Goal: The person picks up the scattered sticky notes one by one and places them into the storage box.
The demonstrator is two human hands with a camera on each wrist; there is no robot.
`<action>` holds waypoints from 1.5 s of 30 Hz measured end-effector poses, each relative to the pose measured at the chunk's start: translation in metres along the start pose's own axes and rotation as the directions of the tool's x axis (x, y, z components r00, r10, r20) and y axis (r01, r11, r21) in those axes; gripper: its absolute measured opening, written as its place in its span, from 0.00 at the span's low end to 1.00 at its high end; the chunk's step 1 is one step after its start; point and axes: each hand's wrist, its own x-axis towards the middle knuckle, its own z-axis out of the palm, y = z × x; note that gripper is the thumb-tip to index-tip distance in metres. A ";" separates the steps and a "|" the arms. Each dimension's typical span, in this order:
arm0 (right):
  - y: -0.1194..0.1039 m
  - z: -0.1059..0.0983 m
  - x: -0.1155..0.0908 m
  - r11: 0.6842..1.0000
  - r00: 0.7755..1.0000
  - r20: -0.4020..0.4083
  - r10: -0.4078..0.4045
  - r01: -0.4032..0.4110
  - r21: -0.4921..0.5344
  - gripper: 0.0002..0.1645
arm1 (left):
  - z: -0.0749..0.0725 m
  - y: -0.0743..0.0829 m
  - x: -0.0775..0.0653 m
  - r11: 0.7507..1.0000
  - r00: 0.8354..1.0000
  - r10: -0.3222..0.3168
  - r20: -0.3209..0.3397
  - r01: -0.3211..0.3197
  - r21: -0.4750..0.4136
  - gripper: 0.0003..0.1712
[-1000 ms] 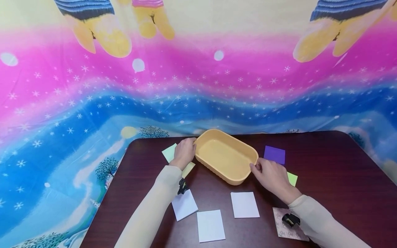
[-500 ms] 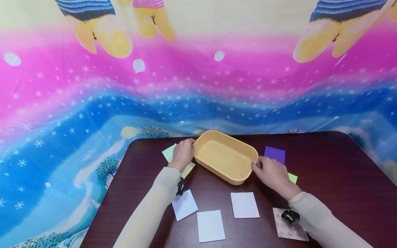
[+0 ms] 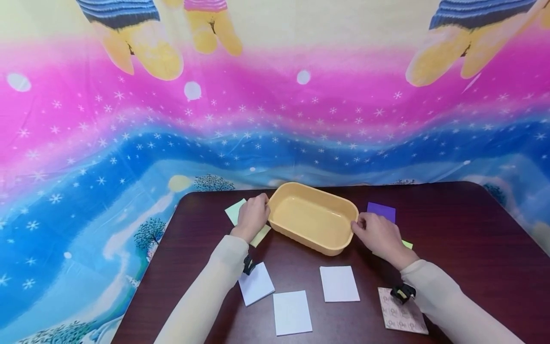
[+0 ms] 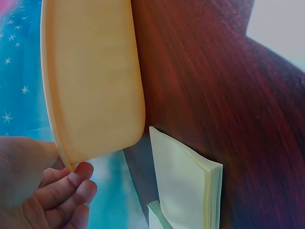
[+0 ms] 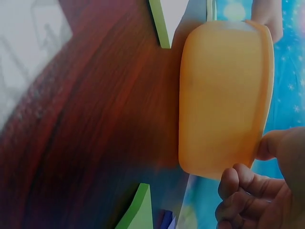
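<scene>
A yellow oblong plastic basin (image 3: 311,217) with rounded corners is held between both hands near the back of the table, its inside bare. At its left end my left hand (image 3: 253,217) pinches the rim between thumb and fingers; the left wrist view shows this grip on the basin's edge (image 4: 95,86). My right hand (image 3: 380,236) pinches the rim at the opposite end, with thumb and fingertips on the basin (image 5: 224,105) in the right wrist view. Both wrist views show the basin's outer side above the tabletop.
Sticky-note pads lie around: pale green (image 3: 235,210), pale yellow (image 3: 260,236) and purple (image 3: 381,211), with a lime one (image 3: 407,244) partly behind the right hand. White pads (image 3: 292,313) and a patterned square (image 3: 399,315) lie nearer. A printed cloth (image 3: 275,119) hangs behind the dark table (image 3: 464,239).
The basin has turned slightly, its left end coming a little nearer and its right end shifting a little right. Both hands have kept their hold on the rim and moved with it.
</scene>
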 end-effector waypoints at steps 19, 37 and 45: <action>0.007 -0.008 0.014 1.000 0.999 0.054 0.004 -0.003 -0.008 0.14 | 0.001 -0.002 -0.012 0.997 0.997 0.073 -0.010 -0.073 0.023 0.02; 0.013 -0.011 0.025 1.000 0.998 0.057 -0.008 0.008 0.000 0.18 | 0.001 0.000 -0.025 0.997 0.997 0.075 -0.023 -0.075 -0.004 0.09; 0.012 -0.009 0.029 1.000 0.996 0.086 -0.002 0.000 0.022 0.18 | -0.001 0.001 -0.032 0.998 0.999 0.037 -0.003 -0.037 -0.046 0.08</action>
